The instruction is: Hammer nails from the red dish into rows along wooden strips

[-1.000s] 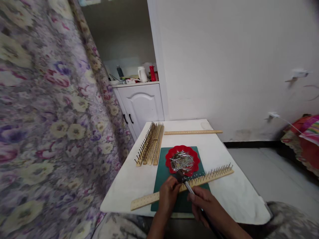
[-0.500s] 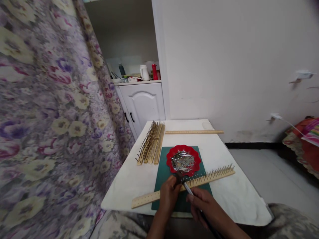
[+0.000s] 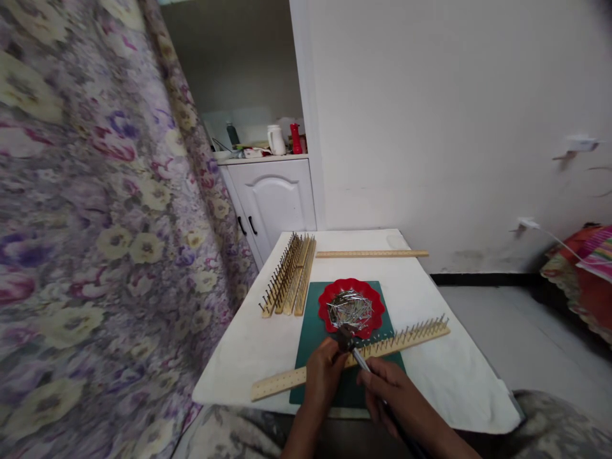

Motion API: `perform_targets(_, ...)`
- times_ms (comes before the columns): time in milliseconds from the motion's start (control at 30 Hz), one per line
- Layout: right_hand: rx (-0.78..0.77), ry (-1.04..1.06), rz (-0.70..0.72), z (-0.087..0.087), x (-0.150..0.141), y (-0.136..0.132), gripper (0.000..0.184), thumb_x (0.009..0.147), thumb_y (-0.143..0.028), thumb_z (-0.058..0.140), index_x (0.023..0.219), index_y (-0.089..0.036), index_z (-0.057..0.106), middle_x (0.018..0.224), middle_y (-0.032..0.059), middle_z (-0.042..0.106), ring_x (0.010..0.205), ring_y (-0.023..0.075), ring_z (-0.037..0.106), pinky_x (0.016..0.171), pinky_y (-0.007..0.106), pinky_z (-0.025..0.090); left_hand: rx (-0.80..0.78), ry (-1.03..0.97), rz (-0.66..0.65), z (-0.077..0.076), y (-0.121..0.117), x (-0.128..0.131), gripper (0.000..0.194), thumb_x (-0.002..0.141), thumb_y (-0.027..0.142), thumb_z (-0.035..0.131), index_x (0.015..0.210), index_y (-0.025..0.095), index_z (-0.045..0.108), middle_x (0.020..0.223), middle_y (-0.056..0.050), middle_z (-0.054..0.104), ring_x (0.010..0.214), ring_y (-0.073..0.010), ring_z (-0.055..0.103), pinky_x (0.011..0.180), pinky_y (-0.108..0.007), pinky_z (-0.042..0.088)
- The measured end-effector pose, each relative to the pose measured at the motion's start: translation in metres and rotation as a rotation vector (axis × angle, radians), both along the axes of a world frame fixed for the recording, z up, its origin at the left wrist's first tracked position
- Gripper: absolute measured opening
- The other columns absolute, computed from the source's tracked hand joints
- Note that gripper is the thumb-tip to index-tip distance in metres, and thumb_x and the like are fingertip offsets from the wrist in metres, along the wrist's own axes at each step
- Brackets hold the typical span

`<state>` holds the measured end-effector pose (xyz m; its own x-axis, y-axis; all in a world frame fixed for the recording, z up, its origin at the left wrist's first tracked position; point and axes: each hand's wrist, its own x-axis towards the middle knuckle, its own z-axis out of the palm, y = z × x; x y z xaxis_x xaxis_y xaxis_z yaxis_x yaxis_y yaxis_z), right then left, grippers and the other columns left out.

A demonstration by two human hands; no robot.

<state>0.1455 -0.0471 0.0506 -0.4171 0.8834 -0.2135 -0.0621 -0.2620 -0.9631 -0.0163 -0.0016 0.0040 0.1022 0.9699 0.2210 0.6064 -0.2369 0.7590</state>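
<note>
My right hand (image 3: pixel 389 389) is wrapped round the handle of a hammer (image 3: pixel 359 358), whose dark head is just above my left fingers. My left hand (image 3: pixel 324 373) is closed in a pinch over a wooden strip (image 3: pixel 280 384); what its fingertips hold, if anything, is hidden. The strip lies aslant across a green mat (image 3: pixel 310 319). Its right part carries rows of upright nails (image 3: pixel 415 334), while its left end shows bare holes. Just beyond my hands sits a red scalloped dish (image 3: pixel 380 309) with many loose nails (image 3: pixel 350 309) in it.
Several nail-studded strips (image 3: pixel 289 274) lie side by side at the table's left. Another wooden strip (image 3: pixel 373 254) lies along the far edge. A white cloth covers the table (image 3: pixel 258 350). A floral curtain (image 3: pixel 119 255) hangs at left, and a white cabinet (image 3: pixel 277 191) stands behind.
The hammer head has risen and tilted slightly over my left fingers. Both hands stay in nearly the same place, and the strip has not moved.
</note>
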Motion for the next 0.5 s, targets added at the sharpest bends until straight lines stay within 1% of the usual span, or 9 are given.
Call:
perform_targets(133,0.000,-0.005,0.008,0.000,0.001,0.001,0.025,0.085,-0.042,0.049,0.072,-0.020,0.046,0.038,-0.0088,0.057,0.020,0.0043,0.034,0.024,0.015,0.016,-0.001,-0.008,-0.002,0.000,0.000,0.000,0.011,0.076,0.016,0.052,0.067,0.016,0.059,0.069,0.001,0.055,0.065,-0.0130,0.052,0.059,-0.021,0.036)
perform_targets(267,0.013,0.049,-0.011,0.006,0.007,-0.001,0.027,0.086,-0.044,0.048,0.076,-0.019,0.048,0.040,-0.0083,0.058,0.020,0.0031,0.033,0.024,0.014,0.015,0.007,-0.010,0.014,-0.003,0.001,0.000,0.015,0.076,0.017,0.053,0.063,0.016,0.058,0.068,0.000,0.054,0.065,-0.0130,0.054,0.060,-0.022,0.036)
perform_targets(367,0.004,0.090,-0.044,0.009,0.012,-0.003,0.028,0.086,-0.045,0.049,0.078,-0.018,0.049,0.040,-0.0082,0.058,0.020,0.0028,0.034,0.024,0.013,0.014,0.028,-0.030,-0.001,-0.007,0.001,-0.001,0.012,0.077,0.019,0.055,0.067,0.017,0.061,0.070,0.000,0.055,0.067,-0.0135,0.055,0.062,-0.022,0.038)
perform_targets(500,-0.010,0.095,-0.045,0.007,0.012,-0.004,0.028,0.086,-0.046,0.049,0.078,-0.018,0.049,0.041,-0.0081,0.058,0.020,0.0024,0.032,0.024,0.014,0.014,0.037,-0.052,0.000,-0.008,0.001,-0.002,0.008,0.077,0.020,0.057,0.072,0.018,0.063,0.074,-0.001,0.056,0.069,-0.0138,0.055,0.063,-0.023,0.039)
